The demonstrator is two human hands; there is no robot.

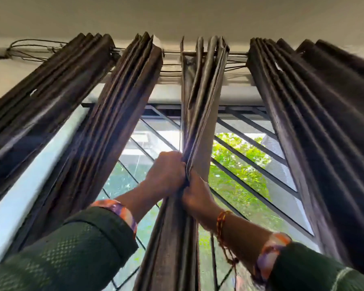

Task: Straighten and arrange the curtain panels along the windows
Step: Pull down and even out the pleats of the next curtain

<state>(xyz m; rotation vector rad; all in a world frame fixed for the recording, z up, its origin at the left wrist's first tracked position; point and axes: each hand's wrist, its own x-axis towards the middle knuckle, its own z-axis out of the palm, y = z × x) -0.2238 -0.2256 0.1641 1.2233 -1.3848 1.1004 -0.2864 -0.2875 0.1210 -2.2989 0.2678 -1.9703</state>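
Left hand [166, 173] and right hand [194, 193] both clenched round gathered pleats of middle curtain panel [200, 106], between two window openings. Judged midway: this panel bunched narrow, being squared; three other panels [122, 114] hang in tight bundles, unspread. Beyond, window grille [254, 164]; above, rod [172, 53] with loose wires [29, 49] near the rings, a possible snag.
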